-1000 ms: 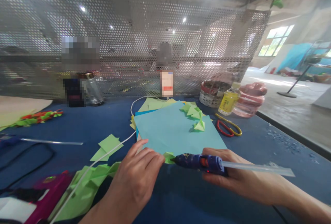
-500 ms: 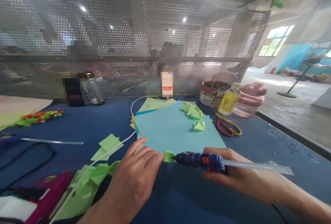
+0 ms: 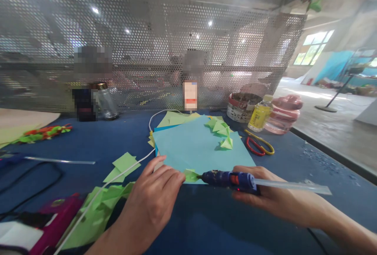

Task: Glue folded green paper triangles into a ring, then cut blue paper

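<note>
Green paper is pinched between my left fingers; my right fingers should steady the glue gun for precise nozzle placement.

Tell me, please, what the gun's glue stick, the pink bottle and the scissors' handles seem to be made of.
The glue stick looks like smooth plastic, milky and translucent. The pink bottle seems glossy plastic, possibly glass: tinted, transparent, with highlights. The scissors' handles look smooth plastic or coated, from their even colour.
</note>
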`<action>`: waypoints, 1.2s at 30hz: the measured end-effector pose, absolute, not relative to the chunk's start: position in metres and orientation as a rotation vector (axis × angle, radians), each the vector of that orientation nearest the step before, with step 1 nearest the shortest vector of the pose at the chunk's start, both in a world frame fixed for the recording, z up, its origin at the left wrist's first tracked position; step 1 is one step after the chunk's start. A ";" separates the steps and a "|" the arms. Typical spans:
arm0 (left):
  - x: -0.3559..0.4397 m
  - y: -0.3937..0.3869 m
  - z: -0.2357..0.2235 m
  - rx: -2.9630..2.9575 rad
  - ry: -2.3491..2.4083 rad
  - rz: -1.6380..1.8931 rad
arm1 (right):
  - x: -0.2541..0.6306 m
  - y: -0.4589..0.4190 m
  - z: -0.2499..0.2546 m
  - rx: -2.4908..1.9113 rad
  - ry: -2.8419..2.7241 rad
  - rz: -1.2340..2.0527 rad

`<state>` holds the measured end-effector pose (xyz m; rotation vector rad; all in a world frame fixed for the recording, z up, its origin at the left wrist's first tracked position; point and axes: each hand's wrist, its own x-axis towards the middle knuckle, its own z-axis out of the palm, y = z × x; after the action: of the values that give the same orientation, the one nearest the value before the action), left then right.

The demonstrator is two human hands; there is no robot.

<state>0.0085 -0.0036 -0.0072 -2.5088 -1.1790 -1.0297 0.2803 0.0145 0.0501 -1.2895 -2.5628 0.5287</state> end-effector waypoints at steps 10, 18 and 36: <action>0.007 -0.004 -0.007 -2.477 -1.179 -1.030 | 0.280 0.017 0.056 -1.299 -2.533 0.661; 0.006 -0.003 -0.006 -2.439 -1.193 -1.040 | 0.295 0.023 0.059 -1.143 -2.633 0.593; 0.007 -0.004 -0.008 -2.414 -1.168 -1.079 | 0.420 0.067 0.045 -1.764 -2.329 -0.006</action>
<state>0.0068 -0.0039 -0.0075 -2.4141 -1.1679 -1.0791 0.4204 0.0673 0.0447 -1.7640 -2.3290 -0.0059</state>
